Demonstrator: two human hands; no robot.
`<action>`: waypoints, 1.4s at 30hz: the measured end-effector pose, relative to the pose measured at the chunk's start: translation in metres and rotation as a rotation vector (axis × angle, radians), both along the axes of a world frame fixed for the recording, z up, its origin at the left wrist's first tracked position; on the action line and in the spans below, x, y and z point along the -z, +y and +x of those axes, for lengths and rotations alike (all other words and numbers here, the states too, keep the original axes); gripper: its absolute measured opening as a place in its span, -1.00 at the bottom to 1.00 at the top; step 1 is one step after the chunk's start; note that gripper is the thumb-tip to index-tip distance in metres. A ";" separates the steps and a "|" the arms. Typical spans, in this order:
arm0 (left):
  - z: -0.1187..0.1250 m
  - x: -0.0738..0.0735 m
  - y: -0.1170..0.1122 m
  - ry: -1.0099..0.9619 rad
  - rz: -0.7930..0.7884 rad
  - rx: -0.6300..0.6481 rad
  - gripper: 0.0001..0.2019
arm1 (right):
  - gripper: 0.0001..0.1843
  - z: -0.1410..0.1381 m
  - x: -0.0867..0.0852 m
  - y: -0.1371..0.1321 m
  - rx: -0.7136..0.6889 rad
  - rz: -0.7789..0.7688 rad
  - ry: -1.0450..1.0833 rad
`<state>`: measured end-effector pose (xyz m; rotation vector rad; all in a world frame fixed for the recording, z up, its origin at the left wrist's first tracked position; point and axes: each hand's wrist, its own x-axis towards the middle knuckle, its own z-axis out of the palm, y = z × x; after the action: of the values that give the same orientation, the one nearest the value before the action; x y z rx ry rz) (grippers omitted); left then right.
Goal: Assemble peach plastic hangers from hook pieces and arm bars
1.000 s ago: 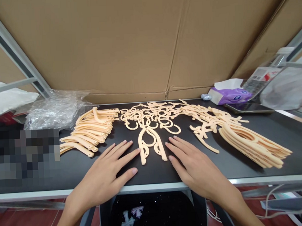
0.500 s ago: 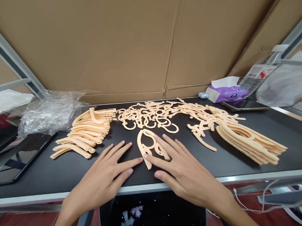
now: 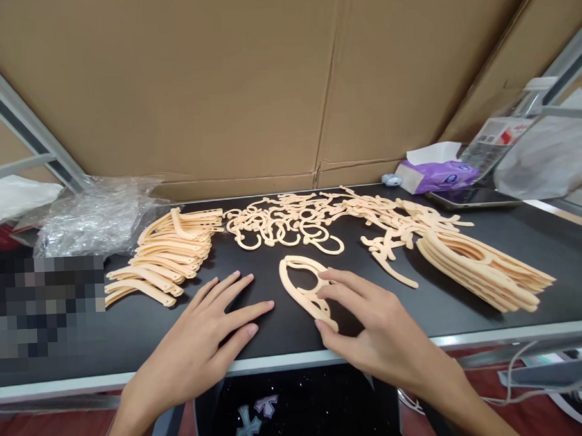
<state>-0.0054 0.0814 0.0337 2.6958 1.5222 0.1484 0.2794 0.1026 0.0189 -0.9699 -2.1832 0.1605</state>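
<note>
In the head view, my left hand (image 3: 202, 334) lies flat on the black table (image 3: 258, 341), fingers spread, with nothing in it. My right hand (image 3: 372, 320) has its thumb and fingers around the near end of a beige folding clothes hanger (image 3: 295, 291), which is folded into a narrow pointed loop. Its right edge is partly hidden under my fingers. Behind it lies a loose heap of beige hanger hooks (image 3: 329, 246). Left of the heap, curved hanger arms (image 3: 151, 274) are layered in a row. To the right, several folded hangers (image 3: 472, 281) form a stack.
Clear plastic wrap (image 3: 95, 217) sits at the back left. A purple tissue pack (image 3: 441, 175), a dark phone (image 3: 473, 198) and a plastic bottle (image 3: 500, 138) are at the back right. Cardboard (image 3: 218, 86) stands behind the table; metal shelf posts (image 3: 29, 120) flank it.
My right hand has closed on the folded hanger and shifted it a little to the right, away from my left fingertips. My left hand stays in place.
</note>
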 end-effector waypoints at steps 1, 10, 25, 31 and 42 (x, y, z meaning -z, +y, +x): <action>0.000 0.000 0.000 -0.002 0.000 0.002 -0.58 | -0.71 0.005 -0.002 0.000 0.007 0.001 0.024; -0.001 0.001 0.001 0.000 0.015 0.003 -0.57 | -0.68 0.025 -0.003 0.002 0.056 -0.021 -0.064; -0.001 0.002 0.000 0.007 0.013 -0.007 -0.57 | -0.69 0.013 0.001 0.003 0.040 0.026 -0.103; -0.001 0.000 -0.001 0.001 0.017 -0.005 -0.57 | -0.68 0.014 0.001 0.005 0.032 0.005 -0.103; 0.001 0.000 0.001 -0.020 0.012 -0.006 -0.58 | -0.67 0.014 0.001 0.004 0.059 -0.021 -0.105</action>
<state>-0.0046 0.0823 0.0333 2.6912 1.5285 0.1852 0.2934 0.1068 0.0176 -1.0750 -2.2494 0.1072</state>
